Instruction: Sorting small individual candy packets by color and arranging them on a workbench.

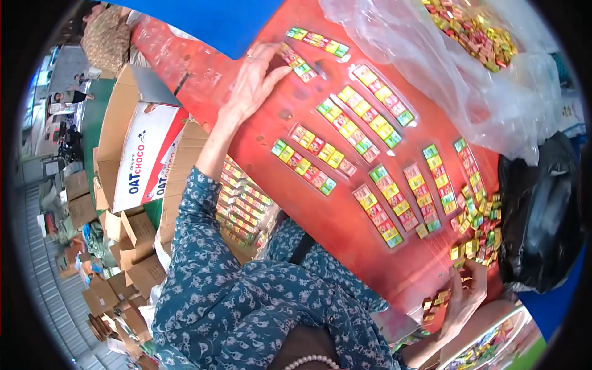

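Observation:
At the far left part of the red table (pixel 394 277), my left hand (pixel 253 83) has its thumb and fingers apart, touching a clear strip pack (pixel 298 63) of small wrapped pieces. Another strip pack (pixel 317 42) lies just beyond it. Several more strip packs (pixel 349 128) in yellow, green and pink lie in slanted rows across the middle. My right hand (pixel 465 299) is at the near right edge, fingers curled in at a heap of loose wrapped pieces (pixel 475 225). What those fingers hold is partly hidden. More loose pieces (pixel 435 302) lie just left of it.
A clear plastic bag (pixel 425 68) with a mass of wrapped pieces (pixel 475 34) spreads over the far right. A black plastic bag (pixel 539 216) stands beside the heap. Left of the table are an open carton (pixel 145 154) and a box of stacked strip packs (pixel 243 203). Brown cartons (pixel 126 246) lie farther left.

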